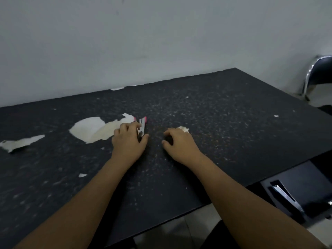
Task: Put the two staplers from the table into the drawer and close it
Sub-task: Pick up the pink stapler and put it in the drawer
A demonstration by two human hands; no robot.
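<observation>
black, speckled and worn, the table (233, 126) shows pale patches (89, 129) at your left where the surface has peeled. your left hand (128, 142) is curled round a pink-and-silver stapler (142, 125), its metal underside facing you, lying on the table. your right hand (179, 145) sits beside it with fingers bent down; you cannot tell what it grips. lower right, a dark drawer (305, 187) stands open.
</observation>
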